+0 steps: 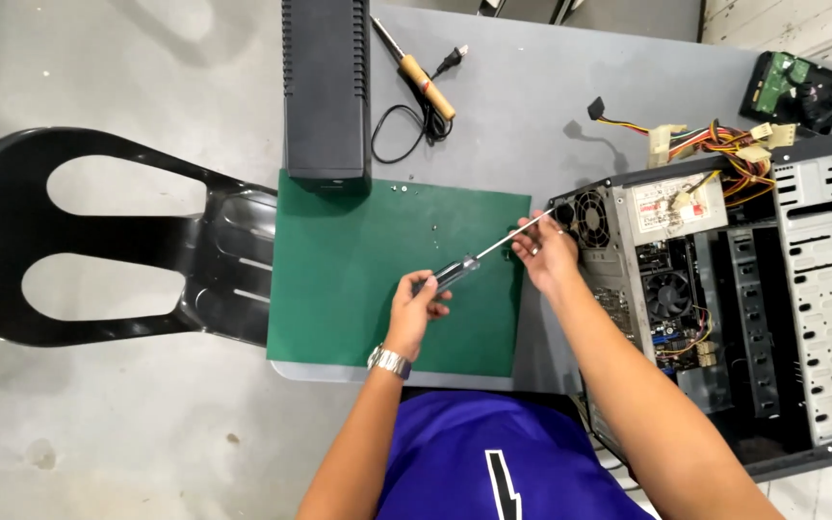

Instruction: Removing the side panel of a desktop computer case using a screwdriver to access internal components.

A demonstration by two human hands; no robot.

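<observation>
My left hand [418, 300] grips the dark handle of a long screwdriver [479, 255] over the green mat [349, 279]. Its thin metal shaft runs up and right toward the rear corner of an open computer case [820, 289]. My right hand [543, 252] pinches the shaft near its tip, right beside the case's rear fan grille [589, 217]. A silver watch sits on my left wrist. The case lies on its side with the motherboard, cooler fan [668, 294] and power supply [676, 207] showing.
A black box-shaped unit [325, 87] stands at the mat's far edge. A wooden-handled soldering iron [426, 79] with its cord lies behind it. Loose coloured cables [715, 140] and a hard drive [793, 91] lie at the far right. Small screws [402, 190] dot the mat. A black plastic chair [98, 241] stands left.
</observation>
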